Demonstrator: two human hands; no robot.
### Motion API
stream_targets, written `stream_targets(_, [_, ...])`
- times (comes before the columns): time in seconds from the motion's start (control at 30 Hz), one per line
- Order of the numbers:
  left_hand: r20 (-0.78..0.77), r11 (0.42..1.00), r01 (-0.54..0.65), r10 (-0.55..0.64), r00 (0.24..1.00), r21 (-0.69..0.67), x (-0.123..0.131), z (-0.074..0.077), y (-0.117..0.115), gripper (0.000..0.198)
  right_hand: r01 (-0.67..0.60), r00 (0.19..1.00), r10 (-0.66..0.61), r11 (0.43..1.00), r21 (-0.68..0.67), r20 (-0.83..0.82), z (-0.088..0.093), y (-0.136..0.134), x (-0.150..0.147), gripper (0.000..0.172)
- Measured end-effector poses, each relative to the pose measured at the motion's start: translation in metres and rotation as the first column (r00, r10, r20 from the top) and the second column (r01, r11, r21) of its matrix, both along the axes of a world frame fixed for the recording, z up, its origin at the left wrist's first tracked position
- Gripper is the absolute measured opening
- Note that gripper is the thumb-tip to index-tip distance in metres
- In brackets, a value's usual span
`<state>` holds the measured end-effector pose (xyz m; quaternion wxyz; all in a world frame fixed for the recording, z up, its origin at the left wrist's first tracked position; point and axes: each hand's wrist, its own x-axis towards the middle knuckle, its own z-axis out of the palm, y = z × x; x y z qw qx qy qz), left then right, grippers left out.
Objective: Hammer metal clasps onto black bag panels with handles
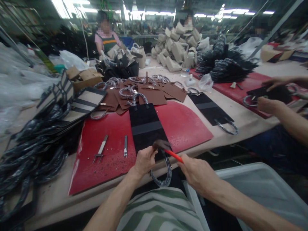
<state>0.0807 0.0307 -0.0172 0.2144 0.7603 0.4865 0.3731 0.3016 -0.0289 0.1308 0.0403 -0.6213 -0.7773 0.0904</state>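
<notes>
My right hand (196, 173) is closed round the red handle of a hammer (173, 155). The dark hammer head is over the near end of a black bag panel (146, 128), right beside the fingertips of my left hand (145, 160). Those left fingers are pinched together; what they hold, if anything, is hidden. The panel lies lengthwise on a red board (187, 125), with one plastic-wrapped handle (140, 98) at its far end. Another wrapped handle (162, 183) hangs over the table edge towards me. A pronged punch (102, 149) and a narrower metal punch (125, 146) lie left of the panel.
Brown bag pieces (151, 94) are heaped behind the board. Black pieces with wrapped handles (48, 138) pile up at left. Another black panel (211, 107) lies at right, near a co-worker's hands (271, 104). A pale plastic bin (260, 179) stands below the table edge.
</notes>
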Motion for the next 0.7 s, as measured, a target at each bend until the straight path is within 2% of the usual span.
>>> stream_targets(0.1, [0.015, 1.0, 0.01, -0.011, 1.0, 0.018, -0.001, 0.001, 0.0, 0.017, -0.037, 0.997, 0.045, 0.992, -0.124, 0.063, -0.017, 0.006, 0.01, 0.024])
stream_targets(0.17, [0.033, 1.0, 0.018, -0.019, 0.999, 0.024, -0.001, 0.003, 0.0, 0.016, -0.003, 0.997, 0.016, 0.985, -0.17, 0.074, -0.021, 0.018, 0.023, 0.026])
stream_targets(0.27, [0.042, 0.999, 0.03, -0.031, 0.999, 0.014, -0.001, 0.006, 0.0, 0.015, 0.049, 0.999, -0.051, 0.978, -0.203, -0.006, -0.035, 0.044, 0.038, 0.033])
stream_targets(0.33, [0.044, 0.999, 0.033, -0.033, 0.998, 0.007, 0.0, 0.008, 0.0, 0.013, 0.089, 0.995, -0.096, 0.976, -0.197, -0.024, -0.05, 0.063, 0.039, 0.036])
stream_targets(0.43, [0.041, 1.0, 0.023, -0.023, 0.999, 0.014, 0.0, 0.007, 0.0, 0.012, 0.165, 0.986, -0.164, 0.981, -0.103, 0.014, -0.066, 0.08, 0.027, 0.021])
stream_targets(0.5, [0.032, 0.999, 0.016, -0.017, 0.999, 0.047, 0.0, 0.005, 0.0, 0.013, 0.186, 0.982, -0.186, 0.982, 0.005, 0.012, -0.072, 0.078, 0.013, 0.023])
stream_targets(0.6, [0.029, 0.99, 0.069, -0.073, 0.997, 0.12, 0.001, -0.002, -0.002, 0.017, 0.237, 0.97, -0.231, 0.967, 0.095, -0.069, -0.08, 0.05, -0.011, 0.022])
stream_targets(0.63, [0.043, 0.988, 0.095, -0.101, 0.994, 0.126, 0.001, -0.004, -0.003, 0.018, 0.27, 0.957, -0.262, 0.962, 0.051, -0.126, -0.086, 0.038, -0.018, 0.023])
stream_targets(0.7, [0.123, 0.993, 0.089, -0.097, 0.988, 0.072, 0.0, -0.007, -0.002, 0.019, 0.288, 0.902, -0.327, 0.942, -0.171, -0.281, -0.102, 0.014, -0.034, 0.02])
